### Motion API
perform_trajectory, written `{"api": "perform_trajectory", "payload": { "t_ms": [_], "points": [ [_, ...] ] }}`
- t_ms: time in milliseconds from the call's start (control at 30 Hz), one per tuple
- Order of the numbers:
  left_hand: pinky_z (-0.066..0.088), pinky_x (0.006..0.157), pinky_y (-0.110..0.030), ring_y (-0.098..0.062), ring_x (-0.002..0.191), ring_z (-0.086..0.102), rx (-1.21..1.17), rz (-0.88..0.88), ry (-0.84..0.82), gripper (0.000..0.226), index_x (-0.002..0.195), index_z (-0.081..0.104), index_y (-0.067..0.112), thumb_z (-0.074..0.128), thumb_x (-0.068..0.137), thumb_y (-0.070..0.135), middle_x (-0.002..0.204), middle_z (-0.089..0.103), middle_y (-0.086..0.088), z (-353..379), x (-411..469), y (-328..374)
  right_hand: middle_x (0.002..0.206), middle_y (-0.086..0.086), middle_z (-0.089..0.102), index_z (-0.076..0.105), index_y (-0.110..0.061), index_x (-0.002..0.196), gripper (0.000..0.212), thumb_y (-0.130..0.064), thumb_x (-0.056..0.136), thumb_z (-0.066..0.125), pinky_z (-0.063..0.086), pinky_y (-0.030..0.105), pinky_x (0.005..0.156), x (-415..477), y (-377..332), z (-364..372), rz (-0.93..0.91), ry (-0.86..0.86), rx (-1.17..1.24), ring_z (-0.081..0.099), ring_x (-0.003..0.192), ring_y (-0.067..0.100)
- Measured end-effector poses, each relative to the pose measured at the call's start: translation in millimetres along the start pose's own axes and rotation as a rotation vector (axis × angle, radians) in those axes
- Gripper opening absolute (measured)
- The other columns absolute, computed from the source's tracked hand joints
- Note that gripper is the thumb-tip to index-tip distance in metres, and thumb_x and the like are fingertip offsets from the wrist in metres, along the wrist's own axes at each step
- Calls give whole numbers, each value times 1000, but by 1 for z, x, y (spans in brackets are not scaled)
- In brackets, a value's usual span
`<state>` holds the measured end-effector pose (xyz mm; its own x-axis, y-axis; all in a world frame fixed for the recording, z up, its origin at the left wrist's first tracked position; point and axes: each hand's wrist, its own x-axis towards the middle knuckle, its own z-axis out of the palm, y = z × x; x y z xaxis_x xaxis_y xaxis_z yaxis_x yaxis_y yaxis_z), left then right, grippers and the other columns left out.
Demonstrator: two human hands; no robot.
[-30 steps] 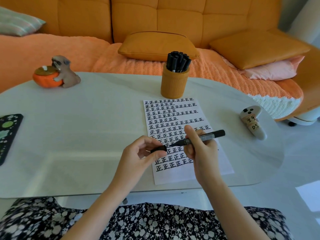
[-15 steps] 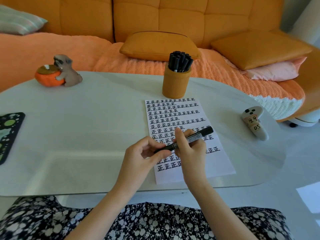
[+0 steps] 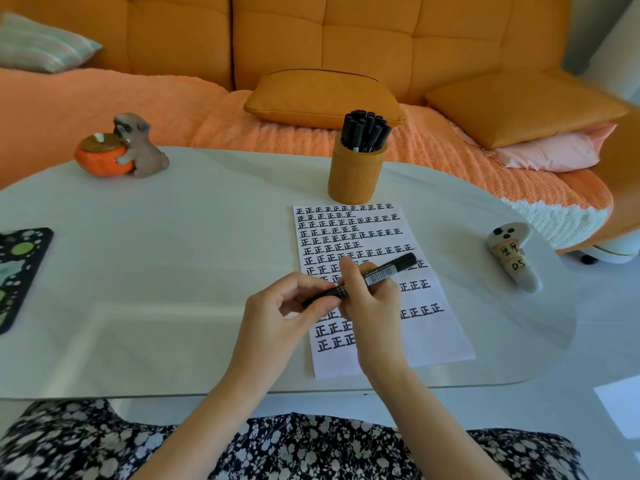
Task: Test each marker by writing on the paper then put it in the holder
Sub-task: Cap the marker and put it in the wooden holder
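A slim black marker with a barcode label [image 3: 381, 273] is held by both hands above a white sheet of paper covered with rows of black characters [image 3: 436, 337]. Its barrel is gripped by the curled fingers of the right hand [image 3: 370, 306], and its left end is pinched between thumb and fingers of the left hand [image 3: 277, 313]. The other end is pointed away to the right. Beyond the hands, just past the paper's far edge, a round orange holder [image 3: 356, 174] filled with black markers [image 3: 365, 131] is placed on the pale glossy surface [image 3: 173, 254].
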<state>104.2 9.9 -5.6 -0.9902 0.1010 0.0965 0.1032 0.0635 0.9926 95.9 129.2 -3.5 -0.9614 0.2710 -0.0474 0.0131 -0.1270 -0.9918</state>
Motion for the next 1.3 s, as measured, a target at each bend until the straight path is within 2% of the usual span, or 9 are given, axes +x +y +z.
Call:
{"api": "perform_trajectory", "payload": {
  "t_ms": [167, 267, 333, 433, 600, 800, 967, 1167, 1300],
  "points": [
    [51, 72, -18, -5, 78, 66, 159, 19, 32, 10, 88, 72, 21, 71, 79, 20, 82, 72, 10, -10, 18, 3, 44, 0, 34, 53, -2, 59, 61, -57, 85, 52, 26, 22, 43, 9, -5, -15, 88, 9, -152, 28, 40, 12],
    [52, 72, -20, -7, 77, 67, 222, 38, 76, 6, 85, 72, 22, 71, 79, 24, 79, 72, 9, -17, 29, 7, 54, 0, 40, 58, -4, 71, 42, -43, 88, 59, 30, 26, 49, 16, -5, -32, -158, 126, -349, 33, 48, 9],
    [50, 67, -19, -5, 71, 65, 261, 67, 78, 6, 83, 72, 22, 70, 80, 27, 74, 71, 8, -16, 37, 13, 75, -4, 53, 62, -12, 85, 12, -23, 87, 67, 38, 18, 58, 22, -11, -37, -418, 13, -483, 44, 58, 7],
    [43, 58, -13, -3, 61, 58, 305, 126, 79, 12, 81, 73, 18, 69, 80, 30, 68, 69, 7, -6, 51, 25, 103, -6, 52, 65, -14, 106, 25, -12, 82, 72, 39, 8, 70, 38, -15, -36, -661, -233, -692, 50, 76, 0],
    [38, 54, -10, -1, 56, 55, 342, 185, 65, 25, 79, 73, 16, 68, 79, 41, 61, 64, 11, 9, 78, 42, 89, -8, 59, 64, -13, 104, 21, -14, 84, 70, 38, 14, 63, 70, -28, -33, -724, -244, -727, 48, 67, 9],
    [45, 70, -6, 3, 79, 59, 376, 223, 92, 26, 102, 67, 18, 62, 86, 38, 93, 68, 9, 19, 134, 52, 87, -10, 59, 43, -26, 128, 49, -3, 89, 61, 50, 24, 62, 125, -51, -42, -675, -31, -528, 58, 64, 9],
    [35, 85, -19, -13, 113, 47, 536, 231, 160, 49, 129, 46, 19, 66, 84, 22, 132, 44, -2, 35, 197, 44, 86, 2, 57, 35, -15, 137, 49, -5, 93, 55, 52, 30, 63, 184, -76, -42, -800, 172, -402, 61, 70, 22],
    [35, 96, -31, -23, 130, 36, 552, 112, 87, 83, 144, 20, 15, 70, 80, 35, 146, 24, -10, 61, 253, 44, 89, 14, 56, 38, -9, 134, 45, -4, 93, 54, 48, 22, 63, 233, -88, -35, -877, 233, -362, 57, 70, 17],
    [35, 98, -31, -22, 131, 36, 572, 106, 69, 82, 146, 18, 15, 66, 83, 34, 148, 24, -9, 71, 271, 37, 91, 13, 58, 39, -11, 132, 44, -4, 92, 55, 47, 20, 64, 251, -82, -31, -887, 208, -370, 59, 73, 21]
  ]
}}
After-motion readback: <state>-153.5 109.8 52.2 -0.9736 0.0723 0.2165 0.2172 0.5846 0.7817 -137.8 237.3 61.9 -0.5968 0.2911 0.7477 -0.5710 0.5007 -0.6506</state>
